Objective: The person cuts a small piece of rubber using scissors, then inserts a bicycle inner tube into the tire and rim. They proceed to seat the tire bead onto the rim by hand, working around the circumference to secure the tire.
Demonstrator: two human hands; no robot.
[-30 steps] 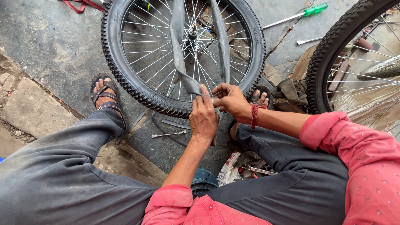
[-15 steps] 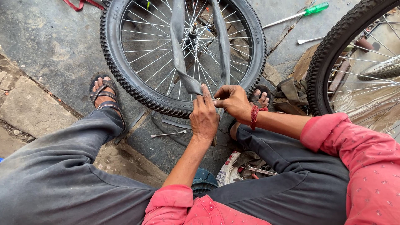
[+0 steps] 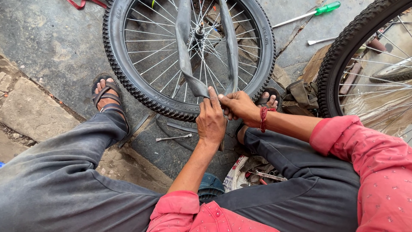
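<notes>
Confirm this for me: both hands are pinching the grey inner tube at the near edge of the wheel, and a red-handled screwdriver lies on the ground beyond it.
Not quite. The screwdriver has a green handle, as the head view shows. The rest holds: the left hand and right hand pinch the grey inner tube at the wheel's near edge.

Outdoor bicycle repair spot: wheels (image 3: 189, 56) on stained pavement (image 3: 51, 47), screwdriver (image 3: 307, 13), scattered tools.
</notes>
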